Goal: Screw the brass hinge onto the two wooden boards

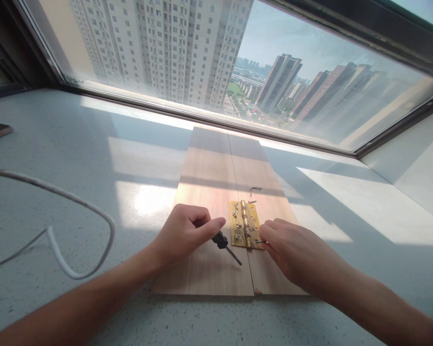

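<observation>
My left hand (182, 235) grips black-handled screwdriver (222, 240); right hand (292, 245) pinches screw (261, 241) at bottom of right leaf (254, 224) on brass hinge (244, 224). Left leaf (232, 230) carries screws; right leaf's upper holes (253, 217) appear unfilled.

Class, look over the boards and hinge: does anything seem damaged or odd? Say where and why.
The right board has a brown spot at its near edge, beside the seam. It may be chipped, since it breaks the otherwise pale surface.
</observation>
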Tool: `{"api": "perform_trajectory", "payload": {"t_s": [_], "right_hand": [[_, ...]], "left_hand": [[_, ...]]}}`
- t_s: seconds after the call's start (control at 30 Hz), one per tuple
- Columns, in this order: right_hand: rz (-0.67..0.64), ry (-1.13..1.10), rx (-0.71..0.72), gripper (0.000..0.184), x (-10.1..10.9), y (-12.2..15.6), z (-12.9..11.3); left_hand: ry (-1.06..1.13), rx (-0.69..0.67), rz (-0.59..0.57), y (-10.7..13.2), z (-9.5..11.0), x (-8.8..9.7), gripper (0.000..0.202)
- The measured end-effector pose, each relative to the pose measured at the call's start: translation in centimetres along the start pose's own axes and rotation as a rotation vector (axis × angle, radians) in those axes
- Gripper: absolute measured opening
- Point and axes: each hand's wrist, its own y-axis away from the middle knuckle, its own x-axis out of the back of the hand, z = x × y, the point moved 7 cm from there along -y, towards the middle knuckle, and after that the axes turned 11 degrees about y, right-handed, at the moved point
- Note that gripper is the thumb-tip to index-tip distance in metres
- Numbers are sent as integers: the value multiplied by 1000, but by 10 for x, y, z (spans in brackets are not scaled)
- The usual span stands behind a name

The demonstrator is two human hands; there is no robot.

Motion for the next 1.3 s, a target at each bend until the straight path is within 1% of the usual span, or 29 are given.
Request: {"api": "perform_trajectory", "payload": {"t_s": [0.1,0.2,0.27,0.3,0.37,0.4,0.43,0.47,0.53,0.6,0.67,0.77,0.83,0.93,1.0,1.07,1.17,1.23,1.3], "right_hand": [[58,76,106,20,3,2,-4],[140,129,215,22,12,5,-8],[167,123,223,21,17,5,-1],[169,91,191,19,18,3,7],[180,-67,54,13,17,-4,33],[201,-207,-33,10,14,-10,49],[252,-369,-137,10,9,-14,66],[309,-417,-207,14,4,-20,80],[387,-472,-305,21,-12,-31,100],[477,-514,-372,23,-25,-40,111],[542,-537,-401,24,-34,-45,112],[581,-553,-406,24,-41,-47,109],[608,-564,-440,27,-42,-42,110],[657,-573,-530,33,-41,-29,116],[653,-569,-541,33,-38,-21,113],[628,-558,-489,29,-32,-16,102],[604,-504,-370,21,-21,-15,86],[595,-437,-315,19,-16,-20,83],[574,-369,-259,18,-15,-29,85]], "left_hand": [[12,7,-8,0,1,0,44],[12,12,-8,-1,0,0,44],[19,16,-11,-1,0,0,44],[25,17,-9,-1,-1,0,44],[37,15,-5,-1,-1,0,44],[42,13,-6,-1,-1,1,45],[46,12,-7,-1,0,0,45],[49,12,-9,-1,0,0,44],[51,9,-9,0,0,0,44],[42,9,1,0,1,0,44],[34,15,4,-1,1,0,44],[26,23,5,-1,0,0,44],[22,22,9,0,0,1,44],[21,26,18,-1,0,1,44],[19,30,20,-1,1,1,44],[18,38,16,-1,1,1,44],[16,46,10,-1,1,1,43],[15,45,8,-1,1,1,43],[15,44,5,-1,0,0,43]]}}
